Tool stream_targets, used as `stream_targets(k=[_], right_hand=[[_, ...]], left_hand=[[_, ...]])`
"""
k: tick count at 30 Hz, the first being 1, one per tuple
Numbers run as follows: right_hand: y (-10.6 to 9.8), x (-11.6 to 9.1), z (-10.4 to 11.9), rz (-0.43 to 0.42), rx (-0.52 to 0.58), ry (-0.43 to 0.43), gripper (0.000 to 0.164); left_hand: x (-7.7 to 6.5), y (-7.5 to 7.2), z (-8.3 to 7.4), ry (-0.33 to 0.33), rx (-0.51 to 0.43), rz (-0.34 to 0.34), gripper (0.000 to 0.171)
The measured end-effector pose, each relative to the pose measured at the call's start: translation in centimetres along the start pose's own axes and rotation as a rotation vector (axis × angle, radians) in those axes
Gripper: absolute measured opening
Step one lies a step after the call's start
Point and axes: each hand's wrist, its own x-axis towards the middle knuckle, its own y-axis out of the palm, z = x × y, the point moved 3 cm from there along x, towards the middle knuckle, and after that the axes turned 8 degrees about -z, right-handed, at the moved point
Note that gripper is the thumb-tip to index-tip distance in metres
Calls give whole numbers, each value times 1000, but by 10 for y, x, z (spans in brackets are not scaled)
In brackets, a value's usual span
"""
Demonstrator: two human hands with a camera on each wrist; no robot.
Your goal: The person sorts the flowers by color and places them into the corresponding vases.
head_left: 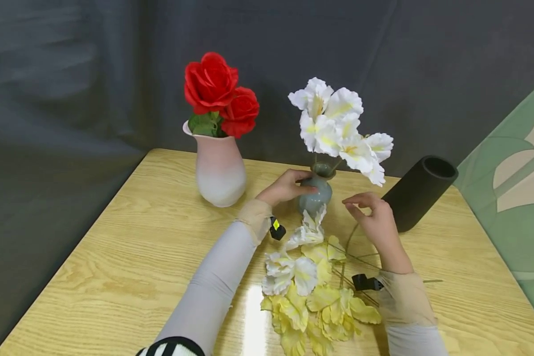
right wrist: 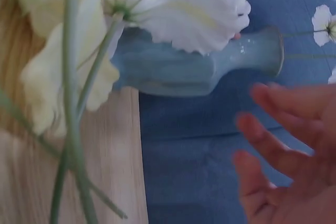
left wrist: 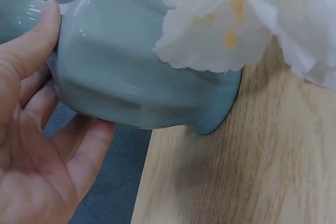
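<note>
Blue-grey glaze coats the vase [head_left: 319,200] standing on the wood-grained table [head_left: 115,257], white flowers [head_left: 329,131] in its mouth; your left hand [head_left: 287,187] grips it near the neck. Your right hand [head_left: 376,217], empty, fingers loosely bent, hovers just right of the vase. Yellow flowers [head_left: 333,306] lie before it (dark cloth [head_left: 267,29] hangs behind).

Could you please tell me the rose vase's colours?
The rose vase is pink above, white below, clearest in the head view.
</note>
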Motion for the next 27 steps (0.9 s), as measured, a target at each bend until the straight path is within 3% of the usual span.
stream_targets(k=[5,9,18,27], right_hand=[[6,-4,-4,267,-14,-62,14],[14,-7,-5,399,4,-91,13],[30,-14,-12,580,15,-45,15],[39,-19,-15,652,36,0,10]], left_hand=[[1,-1,1,26,-9,-10,48],[2,-2,0,43,-6,-13,47],[3,-1,1,27,-1,-10,49],[2,1,0,15,-2,-1,50]])
